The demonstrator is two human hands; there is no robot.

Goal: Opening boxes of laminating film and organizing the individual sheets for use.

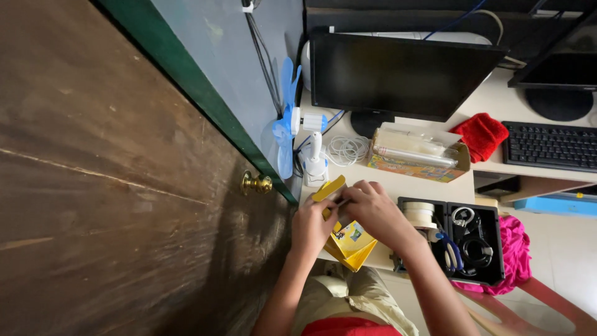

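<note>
Yellow packet (347, 244) at lower centre, overhanging the desk (410, 186) edge | left hand (311, 225) and right hand (372, 208) both pinching its top flap | risk: packet tipping off the edge, contents spilling, if grip is loosening.

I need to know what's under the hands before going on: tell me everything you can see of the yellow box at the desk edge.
The yellow box looks like thin cardboard, with small printed pictures on one face. It lies tilted at the front edge of the pale desk, one corner hanging over the edge above the person's lap. A yellow flap sticks up and away at its far end. The left hand and right hand both rest on its top, hiding the middle.
</note>
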